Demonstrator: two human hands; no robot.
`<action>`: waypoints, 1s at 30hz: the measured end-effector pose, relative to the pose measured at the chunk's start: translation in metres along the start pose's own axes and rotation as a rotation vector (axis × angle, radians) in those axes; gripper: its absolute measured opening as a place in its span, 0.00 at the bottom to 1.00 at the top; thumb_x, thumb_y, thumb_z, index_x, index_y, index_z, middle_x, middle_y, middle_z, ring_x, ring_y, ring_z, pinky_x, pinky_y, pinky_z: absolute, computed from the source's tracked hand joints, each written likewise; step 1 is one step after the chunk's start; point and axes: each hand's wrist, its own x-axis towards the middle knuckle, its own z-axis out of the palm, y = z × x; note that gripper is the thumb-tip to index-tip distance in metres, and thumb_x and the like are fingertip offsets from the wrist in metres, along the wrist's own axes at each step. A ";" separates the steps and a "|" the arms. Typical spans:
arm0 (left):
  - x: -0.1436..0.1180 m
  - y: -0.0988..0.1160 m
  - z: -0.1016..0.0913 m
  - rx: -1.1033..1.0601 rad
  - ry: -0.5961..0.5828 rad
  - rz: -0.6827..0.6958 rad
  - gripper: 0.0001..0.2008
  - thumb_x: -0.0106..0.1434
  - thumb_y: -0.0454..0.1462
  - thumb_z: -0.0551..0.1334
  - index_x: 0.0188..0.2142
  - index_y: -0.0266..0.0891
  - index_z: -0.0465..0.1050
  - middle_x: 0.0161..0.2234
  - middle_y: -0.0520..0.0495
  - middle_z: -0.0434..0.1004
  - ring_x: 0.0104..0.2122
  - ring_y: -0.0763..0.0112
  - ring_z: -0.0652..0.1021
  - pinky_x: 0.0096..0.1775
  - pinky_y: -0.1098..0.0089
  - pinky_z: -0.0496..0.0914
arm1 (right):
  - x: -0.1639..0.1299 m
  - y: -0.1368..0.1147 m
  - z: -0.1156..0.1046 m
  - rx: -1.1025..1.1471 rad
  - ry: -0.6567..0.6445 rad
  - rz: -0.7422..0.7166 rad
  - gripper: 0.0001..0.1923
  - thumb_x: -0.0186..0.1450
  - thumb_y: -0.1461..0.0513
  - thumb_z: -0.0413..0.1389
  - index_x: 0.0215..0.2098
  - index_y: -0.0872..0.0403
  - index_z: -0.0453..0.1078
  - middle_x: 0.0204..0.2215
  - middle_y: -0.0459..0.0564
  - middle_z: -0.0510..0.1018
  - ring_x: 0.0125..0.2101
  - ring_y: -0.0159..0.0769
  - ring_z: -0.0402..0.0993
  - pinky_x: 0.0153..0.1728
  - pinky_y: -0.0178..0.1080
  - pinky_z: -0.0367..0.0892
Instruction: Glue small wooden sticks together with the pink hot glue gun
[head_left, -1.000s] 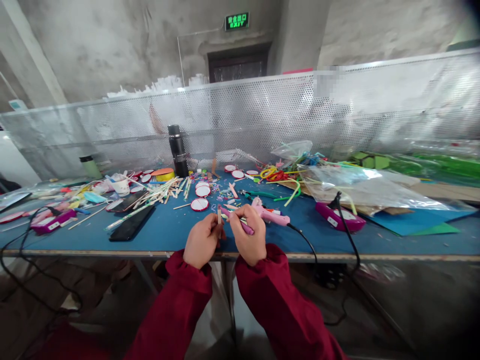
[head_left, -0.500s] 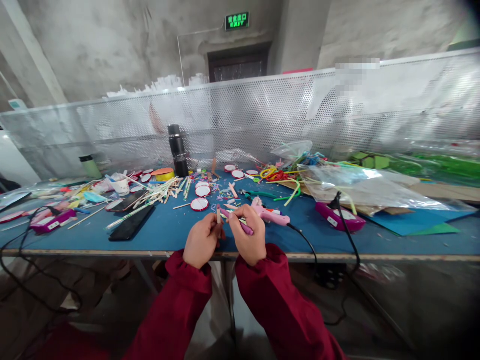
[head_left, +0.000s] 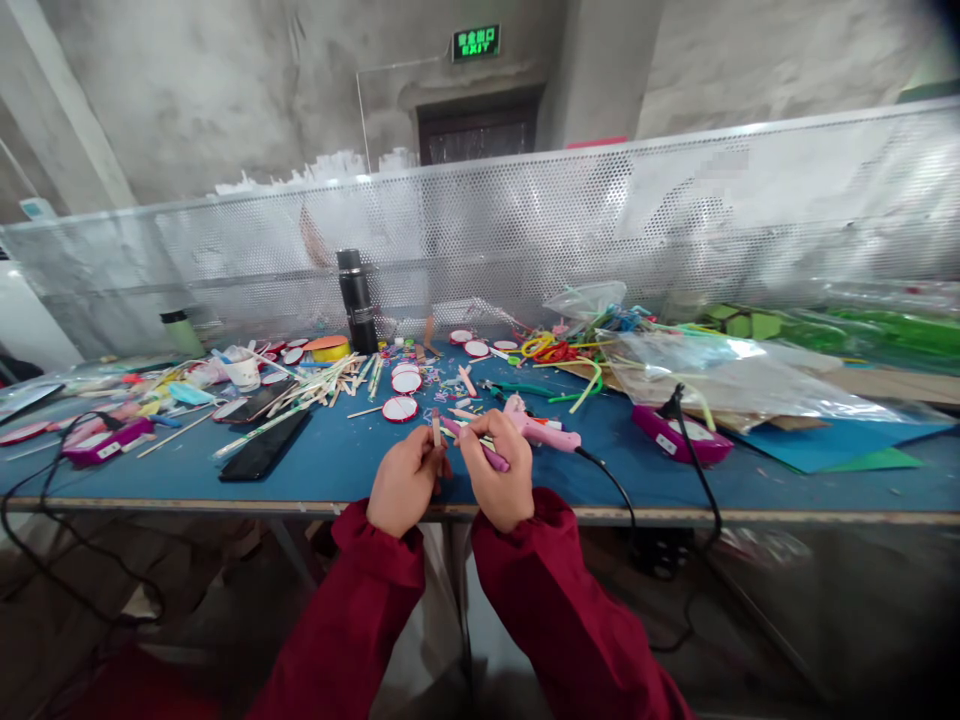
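- Left hand (head_left: 403, 487): fingers clamped on an upright wooden stick (head_left: 436, 428).
- Right hand (head_left: 497, 478): fingers closed on a purple stick (head_left: 480, 447), apparently a pipe cleaner.
- Step: joining both above the bench (head_left: 337, 462) edge; alignment needed next.

You've got a short pale wooden stick (head_left: 436, 428) standing nearly upright, its tip toward twelve o'clock, just beside a slim purple pen-like tool (head_left: 480, 449), possibly a marker, that slants from ten o'clock down to four o'clock above the near edge of the blue table (head_left: 330, 470).
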 end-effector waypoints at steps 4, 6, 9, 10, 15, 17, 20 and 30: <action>0.000 -0.002 0.000 0.004 0.005 0.001 0.06 0.72 0.38 0.54 0.39 0.42 0.68 0.27 0.54 0.77 0.21 0.71 0.74 0.27 0.70 0.66 | -0.001 0.000 0.000 -0.005 0.010 -0.003 0.12 0.68 0.65 0.55 0.27 0.49 0.66 0.25 0.43 0.74 0.31 0.37 0.70 0.38 0.42 0.65; 0.000 -0.002 0.001 0.003 0.006 0.000 0.06 0.72 0.38 0.54 0.38 0.42 0.68 0.27 0.54 0.77 0.21 0.71 0.74 0.27 0.70 0.66 | -0.001 0.000 0.000 -0.011 0.005 -0.009 0.12 0.68 0.65 0.55 0.26 0.49 0.66 0.25 0.43 0.74 0.31 0.37 0.70 0.38 0.42 0.65; 0.000 -0.002 0.001 0.004 0.007 0.005 0.06 0.72 0.39 0.54 0.39 0.42 0.68 0.27 0.54 0.77 0.21 0.71 0.74 0.26 0.71 0.65 | 0.000 0.000 0.000 -0.016 -0.004 -0.007 0.12 0.68 0.65 0.54 0.26 0.49 0.65 0.25 0.43 0.74 0.31 0.37 0.70 0.38 0.43 0.64; 0.000 -0.001 0.001 0.006 0.007 0.005 0.07 0.72 0.39 0.54 0.39 0.42 0.68 0.27 0.54 0.77 0.21 0.71 0.74 0.26 0.71 0.65 | 0.000 0.000 0.000 -0.018 -0.005 -0.005 0.12 0.68 0.65 0.54 0.26 0.49 0.65 0.25 0.43 0.74 0.31 0.37 0.69 0.38 0.43 0.64; 0.000 -0.001 0.000 0.006 0.005 0.014 0.06 0.72 0.38 0.54 0.39 0.42 0.68 0.27 0.53 0.77 0.21 0.71 0.74 0.27 0.71 0.65 | 0.001 0.000 0.000 -0.030 0.000 0.000 0.12 0.68 0.65 0.54 0.26 0.49 0.64 0.25 0.43 0.74 0.31 0.37 0.70 0.39 0.43 0.65; -0.001 -0.001 0.000 0.009 0.005 0.018 0.06 0.72 0.38 0.54 0.38 0.42 0.67 0.27 0.53 0.77 0.21 0.71 0.74 0.27 0.71 0.65 | 0.001 0.001 0.001 -0.031 0.005 0.000 0.12 0.68 0.65 0.55 0.26 0.49 0.65 0.25 0.43 0.74 0.31 0.37 0.70 0.38 0.43 0.65; -0.001 -0.001 0.000 0.008 0.000 0.012 0.07 0.72 0.38 0.54 0.38 0.42 0.67 0.28 0.53 0.77 0.21 0.71 0.74 0.27 0.71 0.66 | 0.001 0.001 0.001 -0.035 0.010 0.001 0.12 0.68 0.65 0.55 0.26 0.49 0.65 0.25 0.43 0.74 0.31 0.37 0.70 0.38 0.42 0.65; 0.000 -0.001 0.000 0.036 -0.009 0.007 0.06 0.72 0.38 0.54 0.39 0.42 0.68 0.27 0.53 0.78 0.21 0.71 0.75 0.28 0.70 0.66 | 0.000 0.002 0.002 -0.027 0.021 0.012 0.12 0.70 0.63 0.55 0.27 0.49 0.65 0.26 0.44 0.75 0.32 0.38 0.71 0.38 0.42 0.66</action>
